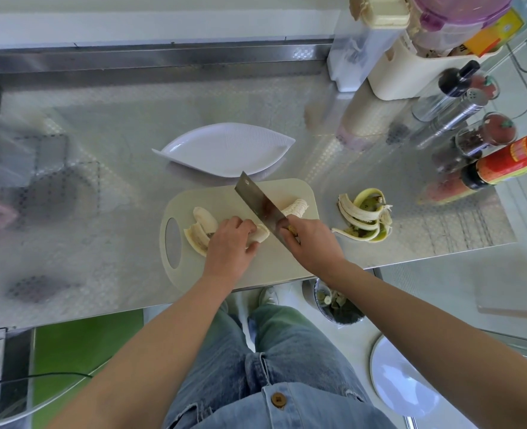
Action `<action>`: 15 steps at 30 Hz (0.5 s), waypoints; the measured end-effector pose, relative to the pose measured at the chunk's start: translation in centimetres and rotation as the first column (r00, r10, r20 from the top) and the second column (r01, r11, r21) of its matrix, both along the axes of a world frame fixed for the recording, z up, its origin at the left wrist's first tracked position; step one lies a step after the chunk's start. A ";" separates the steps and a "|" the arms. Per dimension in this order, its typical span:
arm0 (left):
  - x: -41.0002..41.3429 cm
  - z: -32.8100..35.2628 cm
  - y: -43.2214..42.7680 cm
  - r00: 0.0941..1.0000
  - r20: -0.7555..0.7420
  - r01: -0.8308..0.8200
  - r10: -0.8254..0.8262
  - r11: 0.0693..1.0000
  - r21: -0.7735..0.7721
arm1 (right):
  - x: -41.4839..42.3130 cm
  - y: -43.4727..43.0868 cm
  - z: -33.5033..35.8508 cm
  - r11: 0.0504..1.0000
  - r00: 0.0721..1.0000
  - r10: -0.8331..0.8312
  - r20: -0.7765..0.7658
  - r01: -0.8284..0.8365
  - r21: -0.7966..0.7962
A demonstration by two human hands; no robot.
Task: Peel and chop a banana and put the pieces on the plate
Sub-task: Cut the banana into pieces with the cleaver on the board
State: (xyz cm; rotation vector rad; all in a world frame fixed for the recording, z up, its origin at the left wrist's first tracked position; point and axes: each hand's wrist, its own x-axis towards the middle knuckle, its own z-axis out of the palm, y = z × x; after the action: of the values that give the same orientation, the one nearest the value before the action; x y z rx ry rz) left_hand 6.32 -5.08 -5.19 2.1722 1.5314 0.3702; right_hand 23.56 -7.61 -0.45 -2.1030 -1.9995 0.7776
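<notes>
A pale cutting board [243, 274] lies near the counter's front edge. On it, my left hand [229, 243] presses down on a peeled banana piece [260, 235]. Two lengthwise banana slices [201, 226] lie at the board's left side, and another peeled piece [296, 207] rests at the right behind the blade. My right hand [313, 243] grips the handle of a cleaver [260, 204], whose blade stands on the board between the pieces. A white leaf-shaped plate [225, 150], with nothing on it, sits just behind the board.
The banana peel [364, 219] lies on the counter right of the board. Bottles and jars [478, 140] and storage containers [389, 57] crowd the back right. A bin [338, 305] stands on the floor below the counter edge.
</notes>
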 end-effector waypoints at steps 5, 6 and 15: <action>0.1 0.0 0.1 1.000 0.008 0.009 -0.009 1.000 -0.008 | 0.1 0.0 0.2 0.996 0.996 0.082 0.032 -0.082 -0.019; 0.0 0.0 0.1 1.000 0.010 0.010 -0.010 1.000 -0.011 | 0.0 0.0 0.2 0.996 0.995 0.090 0.041 -0.089 -0.026; -0.1 0.0 0.1 1.000 0.013 0.010 -0.010 1.000 -0.028 | -0.2 -0.5 -0.6 0.990 0.993 0.109 0.054 -0.103 -0.100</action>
State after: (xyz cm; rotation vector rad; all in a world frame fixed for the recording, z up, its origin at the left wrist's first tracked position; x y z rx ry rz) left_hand 6.24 -4.99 -5.18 2.1512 1.5095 0.3565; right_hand 23.40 -8.14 -1.03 -2.1098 -2.1615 0.8566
